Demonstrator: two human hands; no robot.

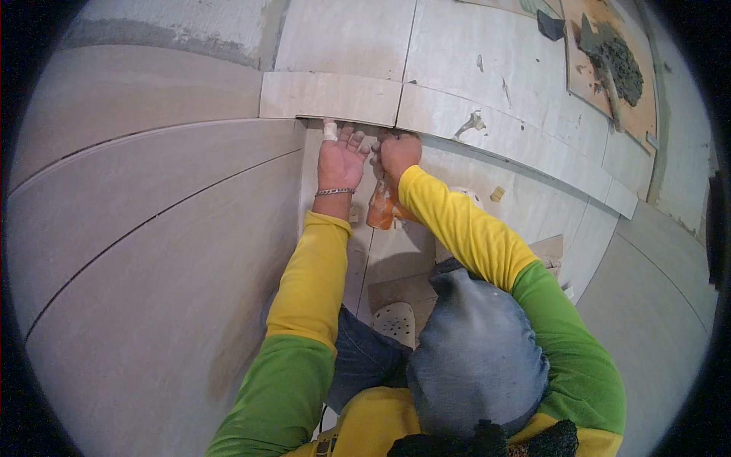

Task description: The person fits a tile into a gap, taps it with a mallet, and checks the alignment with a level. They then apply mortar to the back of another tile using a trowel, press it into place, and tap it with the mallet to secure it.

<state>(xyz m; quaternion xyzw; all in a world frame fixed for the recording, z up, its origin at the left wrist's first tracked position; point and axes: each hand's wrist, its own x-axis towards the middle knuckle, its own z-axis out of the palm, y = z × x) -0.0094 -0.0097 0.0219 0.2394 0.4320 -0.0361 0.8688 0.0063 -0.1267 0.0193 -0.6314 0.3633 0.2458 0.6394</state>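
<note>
My left hand (343, 158) is palm up, its fingers reaching to the lower edge of a narrow tile strip (329, 97). White tape wraps one of its digits, and a chain bracelet circles the wrist. Close beside it, my right hand (400, 155) is curled closed, knuckles up, at the joint where that strip meets a second tile strip (449, 114). I cannot tell what, if anything, its hidden fingertips hold. Just below the hands, an orange tool part (380, 206) with pale smears is partly covered by my right forearm.
Large wall tiles (175, 206) rise on the left. Beyond the strips lies a tiled surface (343, 38). At upper right, a board (586, 72) carries a heap of grey mortar (620, 68) and a trowel (611, 95). A perforated clog (394, 324) stands below, near tile offcuts (550, 250).
</note>
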